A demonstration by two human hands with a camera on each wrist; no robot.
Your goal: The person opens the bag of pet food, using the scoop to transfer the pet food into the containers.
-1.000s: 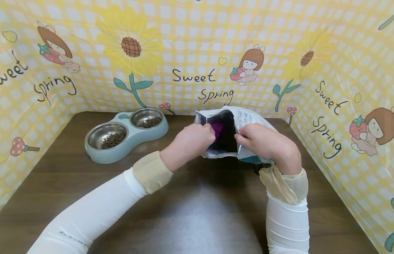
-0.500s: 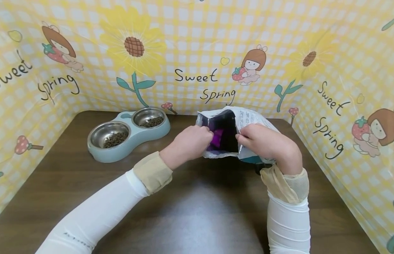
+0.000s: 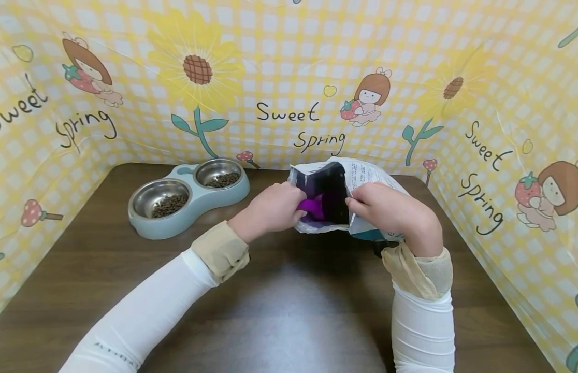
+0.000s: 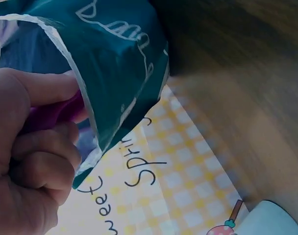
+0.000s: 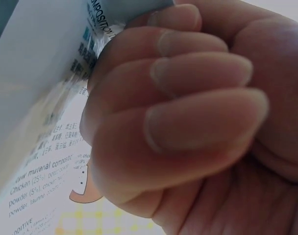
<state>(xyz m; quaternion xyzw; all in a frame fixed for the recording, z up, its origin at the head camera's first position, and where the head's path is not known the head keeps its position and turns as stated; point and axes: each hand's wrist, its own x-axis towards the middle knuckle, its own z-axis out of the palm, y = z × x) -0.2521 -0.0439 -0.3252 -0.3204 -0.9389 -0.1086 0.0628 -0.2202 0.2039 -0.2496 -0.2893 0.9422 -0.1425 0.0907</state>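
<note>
Head view: we see a food bag point(image 3: 363, 176) standing open on the table point(image 3: 270, 311), right of centre.
Left hand point(image 3: 270, 210): fingers curled round a purple scoop point(image 3: 312, 206) at the bag's mouth.
Right hand point(image 3: 387, 207): fingers curled, pinching the bag's edge.

Both hands point(image 3: 272, 210) point(image 3: 387, 207) curled, pinching.

A dark brown wood-grain counter point(image 3: 84, 269) fills the lower view, with a dull sheen of light near its front edge; it is enclosed at the back and both sides by a yellow-and-white checked backdrop point(image 3: 279, 57) of glossy, creased sheeting. The backdrop is printed with sunflowers, small mushrooms, hearts, cartoon figures holding strawberries, and the repeated words "Sweet Spring"; lighting is even and bright, with soft reflections on the sheeting at the right side.
</note>
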